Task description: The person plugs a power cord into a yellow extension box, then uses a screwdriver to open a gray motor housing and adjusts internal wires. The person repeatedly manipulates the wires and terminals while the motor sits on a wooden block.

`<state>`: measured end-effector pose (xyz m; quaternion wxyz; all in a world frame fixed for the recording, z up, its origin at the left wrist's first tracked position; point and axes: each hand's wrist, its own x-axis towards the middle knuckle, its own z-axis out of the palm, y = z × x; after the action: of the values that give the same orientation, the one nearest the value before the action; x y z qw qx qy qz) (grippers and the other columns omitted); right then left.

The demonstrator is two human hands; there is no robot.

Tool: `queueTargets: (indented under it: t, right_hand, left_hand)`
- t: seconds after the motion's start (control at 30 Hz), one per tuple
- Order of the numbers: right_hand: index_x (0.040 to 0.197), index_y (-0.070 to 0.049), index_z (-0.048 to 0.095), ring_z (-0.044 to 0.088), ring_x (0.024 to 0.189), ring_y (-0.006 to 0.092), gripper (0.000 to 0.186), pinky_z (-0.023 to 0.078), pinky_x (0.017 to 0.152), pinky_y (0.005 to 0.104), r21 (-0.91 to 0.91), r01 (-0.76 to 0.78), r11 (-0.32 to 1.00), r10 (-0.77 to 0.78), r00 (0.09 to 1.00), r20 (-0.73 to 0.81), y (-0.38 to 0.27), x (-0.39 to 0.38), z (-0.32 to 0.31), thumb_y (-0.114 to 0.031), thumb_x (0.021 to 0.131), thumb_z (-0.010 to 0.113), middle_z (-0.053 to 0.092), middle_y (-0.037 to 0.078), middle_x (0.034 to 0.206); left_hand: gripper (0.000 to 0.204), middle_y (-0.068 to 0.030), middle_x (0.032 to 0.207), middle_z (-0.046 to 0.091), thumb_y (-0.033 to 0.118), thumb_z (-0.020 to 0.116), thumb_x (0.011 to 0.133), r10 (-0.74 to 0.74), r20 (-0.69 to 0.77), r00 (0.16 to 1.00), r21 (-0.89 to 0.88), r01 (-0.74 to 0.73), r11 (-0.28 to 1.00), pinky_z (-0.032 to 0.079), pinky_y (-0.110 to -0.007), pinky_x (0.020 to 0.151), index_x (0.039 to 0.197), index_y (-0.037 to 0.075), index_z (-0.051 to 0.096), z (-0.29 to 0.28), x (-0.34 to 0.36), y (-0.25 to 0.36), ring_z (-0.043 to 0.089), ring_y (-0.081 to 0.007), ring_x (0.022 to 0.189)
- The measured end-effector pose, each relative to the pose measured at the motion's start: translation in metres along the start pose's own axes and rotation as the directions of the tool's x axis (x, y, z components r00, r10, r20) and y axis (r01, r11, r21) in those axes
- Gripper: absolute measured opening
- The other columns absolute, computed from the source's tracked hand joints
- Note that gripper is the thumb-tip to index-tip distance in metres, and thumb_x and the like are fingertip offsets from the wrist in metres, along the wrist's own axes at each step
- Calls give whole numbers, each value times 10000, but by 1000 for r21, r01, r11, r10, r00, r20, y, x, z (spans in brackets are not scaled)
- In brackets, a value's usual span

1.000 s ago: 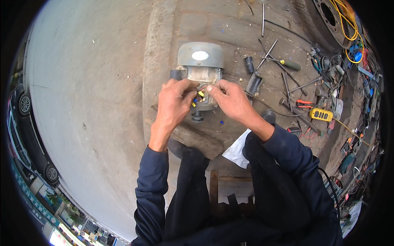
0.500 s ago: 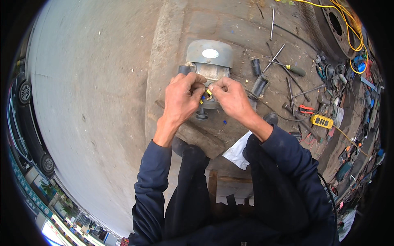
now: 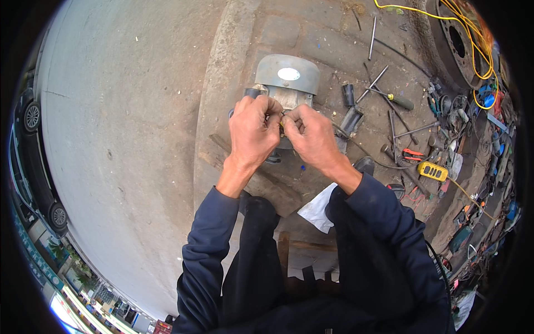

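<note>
A grey electric motor (image 3: 286,78) with a pale oval label on its cover rests on the worn concrete in front of me. My left hand (image 3: 255,128) and my right hand (image 3: 311,139) meet over its opened wiring area, with thumbs and fingers closed in pinches close together. A small yellow piece (image 3: 282,123) shows between them, among dark bits. What exactly each pinch holds is mostly hidden behind my fingers. A dark cylinder (image 3: 250,93) sits at the motor's upper left, and a cable (image 3: 361,146) runs off from it to the right.
Wrenches (image 3: 380,78), a screwdriver (image 3: 399,101), red-handled pliers (image 3: 413,155) and a yellow control box (image 3: 433,171) lie at the right, beside a wheel rim (image 3: 456,39) and piled clutter. A white cloth (image 3: 316,211) lies by my right leg. A black car (image 3: 39,161) stands far left.
My hands have drawn tighter over the wiring, covering most of the yellow and blue pieces seen earlier. The motor and tools sit a little further right in view, as the camera has shifted.
</note>
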<state>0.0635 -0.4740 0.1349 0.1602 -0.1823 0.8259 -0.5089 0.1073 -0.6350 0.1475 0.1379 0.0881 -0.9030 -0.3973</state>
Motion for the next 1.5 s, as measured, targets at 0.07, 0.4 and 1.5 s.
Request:
queueTargets:
  t: [0.07,0.4,1.5]
  right_hand:
    - [932,-5,619,694,761,411,166,546,660,483,-32,16,999,-16,1000,-4,0,0,1,-118,950,738,691,194,858]
    - [980,7,606,667,790,434,132,536,681,490,-24,137,990,-137,990,30,4,-3,-4,-69,965,712,658,206,922]
    - [1057,12,661,676,728,296,110,539,667,404,40,80,996,-81,996,25,19,-10,-7,-42,968,699,710,170,936]
  left_hand:
    - [151,-73,779,657,-69,741,786,37,-59,998,40,-35,999,504,-351,645,872,37,678,3,-2,5,605,-230,730]
    - [79,-119,827,681,19,743,851,57,341,938,39,-74,997,518,-459,801,924,48,750,-31,19,3,612,-360,847]
    - [144,-54,982,741,47,747,928,-405,-125,906,-183,380,907,530,-347,852,1069,22,760,-62,14,-47,661,-185,909]
